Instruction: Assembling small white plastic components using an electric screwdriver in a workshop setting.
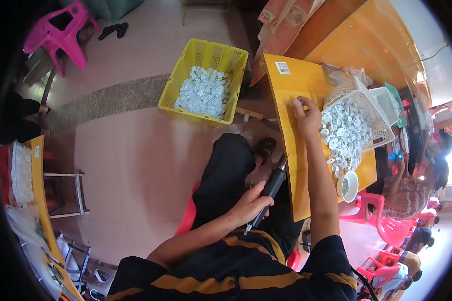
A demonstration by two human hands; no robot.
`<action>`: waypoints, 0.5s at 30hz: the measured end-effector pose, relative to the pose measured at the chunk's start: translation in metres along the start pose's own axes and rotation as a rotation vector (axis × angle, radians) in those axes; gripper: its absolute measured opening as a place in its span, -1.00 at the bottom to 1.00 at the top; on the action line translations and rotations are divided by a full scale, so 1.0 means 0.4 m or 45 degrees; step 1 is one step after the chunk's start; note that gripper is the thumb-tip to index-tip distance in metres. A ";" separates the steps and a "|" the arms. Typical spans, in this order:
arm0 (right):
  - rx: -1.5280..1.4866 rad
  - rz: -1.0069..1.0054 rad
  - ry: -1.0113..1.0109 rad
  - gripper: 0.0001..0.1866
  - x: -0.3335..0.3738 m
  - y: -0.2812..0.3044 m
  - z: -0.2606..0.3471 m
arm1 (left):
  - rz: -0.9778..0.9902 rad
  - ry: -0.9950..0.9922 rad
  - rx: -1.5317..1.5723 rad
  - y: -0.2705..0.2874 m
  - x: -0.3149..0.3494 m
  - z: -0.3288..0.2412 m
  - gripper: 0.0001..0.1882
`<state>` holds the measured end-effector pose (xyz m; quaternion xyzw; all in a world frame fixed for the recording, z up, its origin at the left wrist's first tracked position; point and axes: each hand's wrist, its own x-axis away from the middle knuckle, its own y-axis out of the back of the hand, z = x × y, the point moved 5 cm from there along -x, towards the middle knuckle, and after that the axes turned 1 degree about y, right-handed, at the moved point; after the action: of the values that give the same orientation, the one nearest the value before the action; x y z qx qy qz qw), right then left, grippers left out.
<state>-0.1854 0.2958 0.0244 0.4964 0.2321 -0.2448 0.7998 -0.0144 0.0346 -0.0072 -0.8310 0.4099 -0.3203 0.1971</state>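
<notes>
My left hand (250, 204) is wrapped round a black electric screwdriver (273, 184) above my lap, its thin bit pointing up toward the table edge. Over the yellow-orange table (297, 165), my right hand (307, 118) has thumb and fingers pinched on a small white part (298, 103), mostly covered by the fingertips. Beside my right forearm lies a heap of round white plastic parts (344, 131), spilling from a tipped white basket (385, 134). Nearer me, a white bowl (355, 186) holds small metal pieces, too tiny to tell apart.
A yellow crate (166, 95) filled with similar white parts stands on the floor ahead. Pink plastic stools (65, 30) and chairs are around. At the far right another person (412, 193) sits working. A second table (44, 200) stands at the left.
</notes>
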 end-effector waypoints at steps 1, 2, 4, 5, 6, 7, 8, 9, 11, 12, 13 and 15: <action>-0.206 -0.001 -0.181 -0.72 -0.009 -0.011 -0.014 | -0.002 0.003 0.004 0.001 -0.001 0.002 -0.63; -0.411 -0.005 -0.364 -0.71 -0.016 -0.023 -0.028 | 0.009 0.009 0.014 0.001 -0.002 0.003 -0.64; -0.711 0.241 -0.717 -0.69 -0.052 -0.063 0.024 | 0.006 0.023 0.023 0.004 0.001 0.012 -0.65; -0.998 0.479 -1.060 -0.68 -0.059 -0.098 0.059 | -0.003 0.032 0.008 0.005 0.001 0.017 -0.63; -1.128 0.536 -1.082 -0.66 -0.085 -0.113 0.104 | -0.001 0.043 -0.016 0.002 -0.002 0.018 -0.60; -1.263 0.591 -1.100 -0.65 -0.106 -0.144 0.144 | 0.011 0.053 -0.037 -0.001 -0.001 0.016 -0.60; -1.310 0.633 -1.102 -0.65 -0.129 -0.182 0.154 | -0.005 0.062 -0.005 -0.003 0.002 0.012 -0.60; -1.354 0.673 -1.103 -0.65 -0.153 -0.232 0.157 | -0.018 0.072 0.026 -0.003 0.004 0.013 -0.60; -1.454 0.241 -1.058 -0.65 -0.211 -0.354 0.118 | 0.008 0.085 0.019 -0.009 -0.007 0.023 -0.55; -1.457 0.141 -1.032 -0.63 -0.232 -0.396 0.131 | -0.027 0.073 0.051 -0.003 -0.009 0.025 -0.50; -1.036 0.045 -0.885 -0.57 -0.287 -0.409 -0.009 | 0.097 0.099 -0.014 -0.045 -0.026 0.015 -0.50; -0.997 0.192 -0.887 -0.50 -0.271 -0.456 0.098 | 0.004 0.062 0.132 -0.014 -0.017 0.024 -0.37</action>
<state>-0.3776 0.2072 -0.0174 0.0653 -0.0098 -0.2320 0.9705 -0.0078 0.0438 -0.0134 -0.8109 0.3989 -0.3609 0.2303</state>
